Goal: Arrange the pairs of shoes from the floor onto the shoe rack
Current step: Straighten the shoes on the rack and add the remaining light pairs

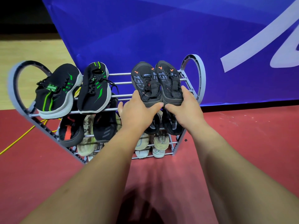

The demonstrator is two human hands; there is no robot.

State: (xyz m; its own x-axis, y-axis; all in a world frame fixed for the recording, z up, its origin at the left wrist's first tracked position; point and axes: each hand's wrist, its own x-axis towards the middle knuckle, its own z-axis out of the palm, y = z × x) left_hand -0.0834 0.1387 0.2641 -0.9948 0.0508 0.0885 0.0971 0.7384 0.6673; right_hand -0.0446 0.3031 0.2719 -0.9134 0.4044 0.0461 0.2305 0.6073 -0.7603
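Black-orange shoes [155,81] top right on rack [193,65]; my left hand [137,113] & right hand [184,109] grip their heels.

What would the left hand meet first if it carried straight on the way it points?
The left hand grips the heel of the dark grey shoe, so nothing lies between. Pushed on, shoe and hand would probably reach the blue banner behind the shoe rack; that depth is unclear.
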